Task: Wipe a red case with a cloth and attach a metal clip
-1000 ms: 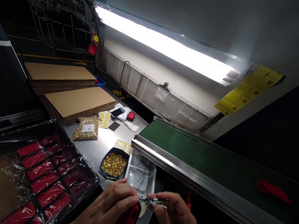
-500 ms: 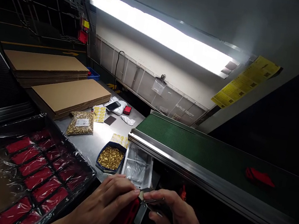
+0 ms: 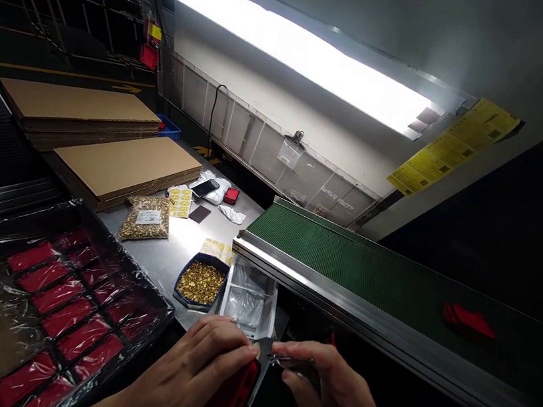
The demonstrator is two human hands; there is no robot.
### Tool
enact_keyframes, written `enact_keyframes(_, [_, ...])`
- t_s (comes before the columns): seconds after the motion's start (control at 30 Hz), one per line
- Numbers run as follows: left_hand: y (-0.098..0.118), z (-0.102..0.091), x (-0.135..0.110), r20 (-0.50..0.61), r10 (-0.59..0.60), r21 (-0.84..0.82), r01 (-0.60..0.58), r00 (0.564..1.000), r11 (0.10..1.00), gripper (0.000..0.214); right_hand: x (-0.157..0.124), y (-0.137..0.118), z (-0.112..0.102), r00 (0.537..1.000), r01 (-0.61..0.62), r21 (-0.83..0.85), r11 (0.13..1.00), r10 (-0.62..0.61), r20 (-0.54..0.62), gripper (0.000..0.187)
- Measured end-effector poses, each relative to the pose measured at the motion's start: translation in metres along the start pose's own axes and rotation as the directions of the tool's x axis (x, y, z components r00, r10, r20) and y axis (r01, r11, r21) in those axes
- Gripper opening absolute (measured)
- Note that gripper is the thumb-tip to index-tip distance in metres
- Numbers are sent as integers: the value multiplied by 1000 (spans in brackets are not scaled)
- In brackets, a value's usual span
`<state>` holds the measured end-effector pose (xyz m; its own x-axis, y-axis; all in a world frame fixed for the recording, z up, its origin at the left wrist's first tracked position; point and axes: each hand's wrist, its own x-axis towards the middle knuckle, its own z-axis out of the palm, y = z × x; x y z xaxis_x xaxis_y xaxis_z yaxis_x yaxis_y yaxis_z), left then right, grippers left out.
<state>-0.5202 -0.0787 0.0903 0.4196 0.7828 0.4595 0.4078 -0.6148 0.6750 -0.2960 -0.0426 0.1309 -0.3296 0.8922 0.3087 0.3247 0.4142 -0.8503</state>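
My left hand (image 3: 200,372) is closed round a red case (image 3: 230,396) at the bottom middle of the view. My right hand (image 3: 332,401) pinches a small dark metal tool (image 3: 290,362), its tip pointing left and meeting the left hand's fingertips at the top edge of the case. A clear plastic bag (image 3: 249,298) lies just behind both hands. Beside it stands a blue tray of small gold parts (image 3: 200,281).
A black tray of red cases under plastic film (image 3: 64,309) fills the lower left. A bag of gold parts (image 3: 147,218), yellow sticker sheets (image 3: 179,201), a phone (image 3: 204,187) and cardboard stacks (image 3: 120,165) lie further back. A green conveyor belt (image 3: 367,277) carries a red case (image 3: 468,319) on the right.
The view has drifted slightly. My hands have stayed together over the red case. The tool's tip has shifted a little at the case's top edge.
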Motion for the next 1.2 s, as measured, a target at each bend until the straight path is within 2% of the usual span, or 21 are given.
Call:
enact_keyframes(0.13, [0, -2, -2, 47, -68, 20, 67, 997, 998, 89, -6, 2, 5, 995, -96, 77, 992, 99, -33, 15])
enact_keyframes(0.37, [-3, 1, -3, 22, -75, 9, 74, 997, 997, 87, -9, 4, 14, 984, -158, 229, 961, 172, -40, 18])
enact_keyframes(0.7, [-5, 2, -1, -2, -83, -14, 83, 997, 996, 83, -6, 0, 14, 985, -162, 239, 958, 173, -25, 14])
enact_keyframes(0.9, [-3, 6, 1, -37, -104, -61, 102, 994, 993, 74, -9, -2, 19, 937, -262, 308, 914, 318, -146, 17])
enact_keyframes(1.07, [-1, 9, 3, -109, -125, -66, 118, 986, 991, 72, -11, 0, 19, 951, -258, 351, 900, 301, -72, 24])
enact_keyframes(1.2, [-2, 9, 4, -111, -126, -65, 119, 986, 991, 76, -10, 1, 20, 955, -249, 359, 899, 289, -61, 24])
